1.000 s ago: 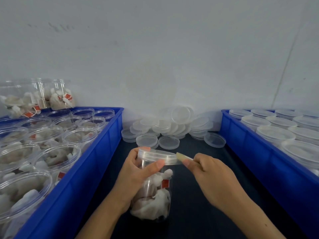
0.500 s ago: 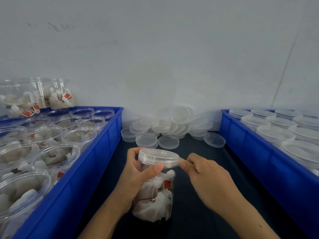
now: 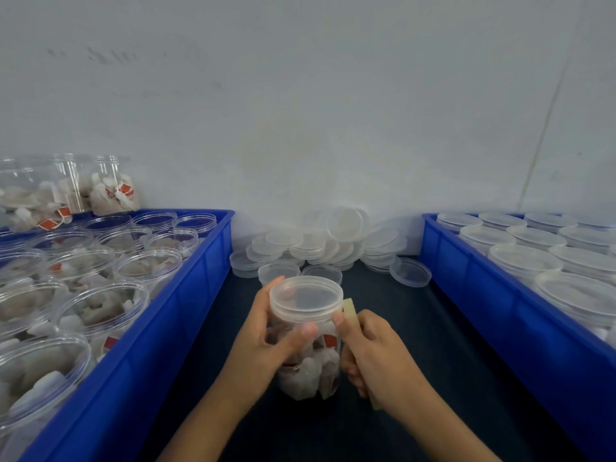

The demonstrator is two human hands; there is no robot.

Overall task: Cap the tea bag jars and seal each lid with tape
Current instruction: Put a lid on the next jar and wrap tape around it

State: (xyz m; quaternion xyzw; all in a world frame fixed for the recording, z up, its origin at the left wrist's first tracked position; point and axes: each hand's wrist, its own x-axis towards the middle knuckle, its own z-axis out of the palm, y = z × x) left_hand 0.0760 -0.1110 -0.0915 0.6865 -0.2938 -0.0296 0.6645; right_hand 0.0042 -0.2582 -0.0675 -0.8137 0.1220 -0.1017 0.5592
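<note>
left crate (image 3: pixel 186 315) cut off at frame edge, tape (image 3: pixel 350 311) mostly hidden in right hand (image 3: pixel 376 355)

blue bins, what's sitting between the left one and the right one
In the head view, between left bin and right bin: loose lids by the wall, and nearer, the capped jar gripped by both hands on the dark table.

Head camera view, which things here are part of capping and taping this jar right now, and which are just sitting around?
In use:
- clear plastic jar of tea bags, gripped by left hand
- translucent round lid on it
- pale strip of tape, pinched by right hand

Lying about:
- pile of loose clear lids
- left blue crate of open jars
- right blue crate of capped jars
</note>
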